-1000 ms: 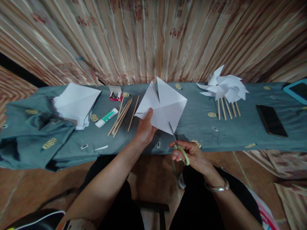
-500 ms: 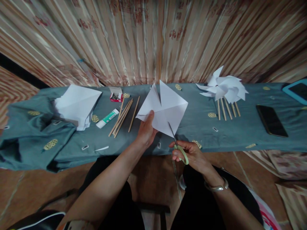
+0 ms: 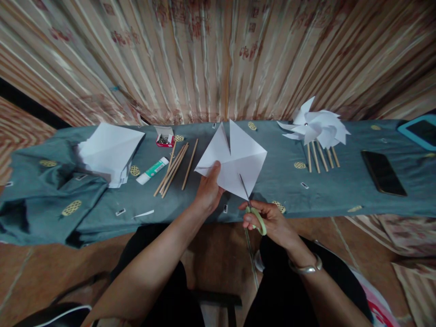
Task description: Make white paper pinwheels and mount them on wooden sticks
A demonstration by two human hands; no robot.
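Observation:
A white square of paper [image 3: 235,165], creased and slit inward from its far corner, is held above the cloth by my left hand [image 3: 210,188], thumb on top and fingers beneath. My right hand [image 3: 267,220] is closed on the handles of light green scissors [image 3: 256,219]. Their blade lies over the paper's near corner, pointing toward the middle. Several wooden sticks [image 3: 173,170] lie left of the paper, beside a glue stick [image 3: 152,170] and a small red box of metal pins [image 3: 165,137].
A stack of white paper [image 3: 109,147] lies at the left on the grey-green cloth [image 3: 112,202]. White paper pinwheels [image 3: 318,125] on sticks, a black phone [image 3: 383,172] and a blue-framed device [image 3: 420,129] are at the right. A paper scrap [image 3: 143,213] lies near the front edge.
Both hands, the paper and the scissors sit slightly lower in view. The grips look the same, and the blade remains at the near corner.

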